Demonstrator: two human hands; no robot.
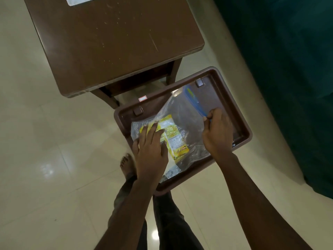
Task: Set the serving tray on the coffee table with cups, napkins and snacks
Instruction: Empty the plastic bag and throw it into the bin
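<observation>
From my remote seat, the brown coffee table [111, 42] fills the upper left, well beyond the fingertips of both hands, with a white sheet [79, 0] just showing at its far edge. Below it is pale tiled floor [36, 141], and a bare foot [127, 164] stands just left of my left wrist. The left hand [150, 152] lies flat, its fingers [153, 131] straight and spread, pressing down on a yellow snack packet [175, 139]; the packet runs out from under those fingers toward the right. The packet sits inside a clear zip bag [185, 112], which lies across the floor of the brown serving tray [218, 94]. The tray is not on the table: it is nearer me than the table's close edge, tilted in the view, and I cannot tell what holds it up. A small white sticker [142, 99] sits on its far rim, ahead of the left fingertips. The bag's blue zip strip [193, 100] runs away from the right fingertips, and the right hand [217, 136] pinches its near end between curled fingers and thumb. Past that hand's knuckles, at far right, is a dark teal sofa [288, 78]
</observation>
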